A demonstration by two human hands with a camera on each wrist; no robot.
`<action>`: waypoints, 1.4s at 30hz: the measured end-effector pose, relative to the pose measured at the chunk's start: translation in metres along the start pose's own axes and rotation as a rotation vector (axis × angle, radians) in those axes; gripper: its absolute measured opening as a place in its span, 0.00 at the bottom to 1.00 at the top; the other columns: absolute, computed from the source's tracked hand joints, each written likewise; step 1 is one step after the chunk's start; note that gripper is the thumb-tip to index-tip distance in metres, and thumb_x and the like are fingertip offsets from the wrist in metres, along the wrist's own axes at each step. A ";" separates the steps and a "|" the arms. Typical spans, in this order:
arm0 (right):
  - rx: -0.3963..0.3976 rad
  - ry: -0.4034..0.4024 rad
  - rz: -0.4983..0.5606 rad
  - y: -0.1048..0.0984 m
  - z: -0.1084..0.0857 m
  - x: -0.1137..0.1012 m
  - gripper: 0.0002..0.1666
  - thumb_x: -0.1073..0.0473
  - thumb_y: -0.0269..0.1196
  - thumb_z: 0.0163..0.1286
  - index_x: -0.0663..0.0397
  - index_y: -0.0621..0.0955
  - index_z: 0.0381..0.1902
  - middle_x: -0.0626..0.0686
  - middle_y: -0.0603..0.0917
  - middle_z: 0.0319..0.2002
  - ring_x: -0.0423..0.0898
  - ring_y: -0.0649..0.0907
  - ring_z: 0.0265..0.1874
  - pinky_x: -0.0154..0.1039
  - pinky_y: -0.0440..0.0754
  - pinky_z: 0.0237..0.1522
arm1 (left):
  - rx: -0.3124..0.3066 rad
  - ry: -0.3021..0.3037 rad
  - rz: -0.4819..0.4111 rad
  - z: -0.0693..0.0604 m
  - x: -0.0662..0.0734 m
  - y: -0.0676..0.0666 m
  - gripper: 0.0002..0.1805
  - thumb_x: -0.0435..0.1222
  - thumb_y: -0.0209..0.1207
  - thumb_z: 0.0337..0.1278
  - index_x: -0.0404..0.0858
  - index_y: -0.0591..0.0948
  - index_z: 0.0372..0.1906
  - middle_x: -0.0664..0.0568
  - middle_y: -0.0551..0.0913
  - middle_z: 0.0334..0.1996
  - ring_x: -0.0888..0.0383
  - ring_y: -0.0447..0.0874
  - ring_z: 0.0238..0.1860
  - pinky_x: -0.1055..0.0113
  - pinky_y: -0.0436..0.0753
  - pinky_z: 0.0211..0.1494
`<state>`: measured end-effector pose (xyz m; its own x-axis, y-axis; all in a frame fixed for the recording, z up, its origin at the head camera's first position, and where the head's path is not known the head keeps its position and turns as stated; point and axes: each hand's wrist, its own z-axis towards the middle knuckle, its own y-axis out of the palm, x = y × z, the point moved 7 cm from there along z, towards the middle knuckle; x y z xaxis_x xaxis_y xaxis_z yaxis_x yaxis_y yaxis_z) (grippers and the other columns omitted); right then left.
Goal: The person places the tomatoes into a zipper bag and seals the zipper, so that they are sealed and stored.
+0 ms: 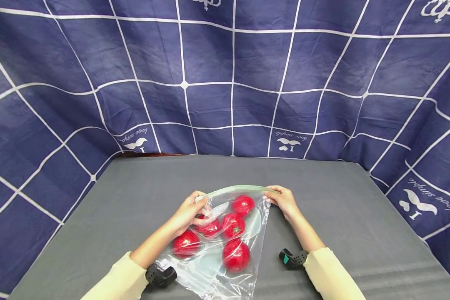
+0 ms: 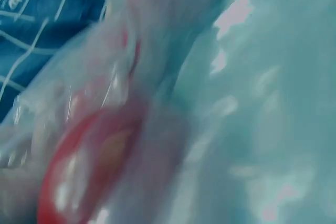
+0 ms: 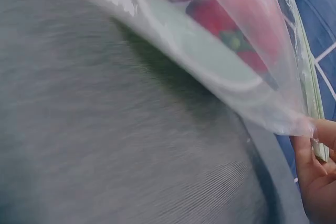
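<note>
Several red tomatoes (image 1: 236,255) lie inside a clear zip bag (image 1: 256,266) with a pale green seal strip (image 1: 232,189) along its top edge. My left hand (image 1: 190,213) grips the bag's upper left corner, thumb on top. At the upper right corner my right hand (image 1: 284,201) pinches the end of the strip. A green stem shows on one tomato (image 3: 231,30) in the right wrist view. Behind the tomatoes is a pale green rounded patch (image 3: 205,59); whether it is part of the bag I cannot tell. In the left wrist view, plastic blurs a tomato (image 2: 79,182) close up.
A dark grey table surface (image 1: 142,187) lies under the bag. Blue cloth with white grid lines (image 1: 255,108) hangs behind the table and at both sides. Black wrist devices (image 1: 161,276) sit by the cream sleeves (image 1: 331,271).
</note>
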<state>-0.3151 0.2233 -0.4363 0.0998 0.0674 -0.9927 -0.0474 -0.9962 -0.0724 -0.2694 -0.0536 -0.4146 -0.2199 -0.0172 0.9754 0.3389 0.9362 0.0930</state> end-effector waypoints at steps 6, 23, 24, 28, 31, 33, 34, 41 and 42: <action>0.030 -0.060 -0.073 0.003 0.022 -0.023 0.20 0.68 0.57 0.61 0.77 0.73 0.50 0.35 0.79 0.17 0.28 0.77 0.19 0.20 0.75 0.25 | 0.118 0.056 -0.154 -0.017 -0.007 0.032 0.09 0.37 0.45 0.64 0.37 0.63 0.43 0.55 0.74 0.27 0.66 0.76 0.26 0.68 0.83 0.30; 0.036 -0.152 -0.192 0.006 0.034 -0.048 0.18 0.67 0.57 0.62 0.74 0.75 0.48 0.38 0.77 0.21 0.30 0.75 0.20 0.23 0.74 0.27 | 0.128 0.181 -0.100 -0.021 0.019 0.039 0.09 0.31 0.46 0.62 0.28 0.65 0.41 0.54 0.75 0.24 0.64 0.78 0.22 0.65 0.83 0.28; 0.032 -0.148 -0.191 0.004 0.033 -0.047 0.18 0.66 0.57 0.62 0.74 0.75 0.48 0.38 0.77 0.22 0.30 0.76 0.21 0.23 0.74 0.28 | 0.148 0.196 -0.074 -0.017 0.022 0.030 0.08 0.31 0.46 0.62 0.29 0.65 0.40 0.54 0.75 0.22 0.64 0.77 0.21 0.65 0.83 0.27; 0.017 -0.151 -0.199 -0.001 0.030 -0.048 0.19 0.65 0.58 0.62 0.73 0.75 0.48 0.38 0.78 0.23 0.30 0.76 0.22 0.23 0.75 0.29 | 0.198 0.239 0.012 -0.003 0.033 -0.004 0.05 0.30 0.49 0.60 0.30 0.67 0.35 0.56 0.77 0.20 0.65 0.77 0.20 0.68 0.82 0.24; -0.003 -0.165 -0.217 -0.001 0.028 -0.053 0.19 0.63 0.58 0.62 0.72 0.74 0.49 0.37 0.77 0.23 0.30 0.75 0.22 0.24 0.74 0.29 | 0.232 0.267 0.037 0.006 0.037 -0.024 0.03 0.29 0.50 0.59 0.31 0.70 0.33 0.59 0.79 0.21 0.67 0.79 0.22 0.71 0.82 0.25; -0.012 -0.182 -0.239 0.000 0.027 -0.058 0.19 0.63 0.57 0.63 0.71 0.75 0.49 0.37 0.76 0.23 0.30 0.75 0.23 0.24 0.75 0.29 | 0.268 0.294 0.049 0.011 0.040 -0.036 0.04 0.28 0.51 0.59 0.29 0.71 0.34 0.61 0.80 0.21 0.69 0.80 0.24 0.73 0.81 0.26; -0.016 -0.191 -0.251 0.000 0.026 -0.062 0.19 0.63 0.57 0.63 0.70 0.75 0.49 0.38 0.76 0.24 0.30 0.75 0.23 0.25 0.75 0.30 | 0.289 0.309 0.051 0.014 0.042 -0.041 0.04 0.28 0.51 0.59 0.28 0.71 0.35 0.62 0.80 0.21 0.69 0.80 0.24 0.74 0.81 0.26; -0.006 -0.322 -0.422 0.008 0.018 -0.091 0.16 0.61 0.57 0.63 0.63 0.78 0.47 0.56 0.81 0.33 0.34 0.77 0.25 0.27 0.76 0.31 | 0.430 0.353 -0.036 0.021 0.058 -0.052 0.05 0.29 0.52 0.58 0.29 0.72 0.38 0.67 0.80 0.17 0.71 0.78 0.19 0.78 0.78 0.24; 0.007 -0.334 -0.446 0.009 0.017 -0.095 0.15 0.61 0.57 0.63 0.61 0.79 0.47 0.58 0.82 0.34 0.35 0.77 0.26 0.28 0.76 0.31 | 0.436 0.350 -0.063 0.021 0.060 -0.050 0.04 0.29 0.52 0.58 0.31 0.73 0.37 0.67 0.80 0.17 0.71 0.78 0.19 0.78 0.77 0.24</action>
<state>-0.3423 0.2087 -0.3445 -0.2090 0.4973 -0.8421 -0.0791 -0.8668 -0.4923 -0.3191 -0.0944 -0.3647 0.1138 -0.1240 0.9857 -0.0905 0.9868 0.1345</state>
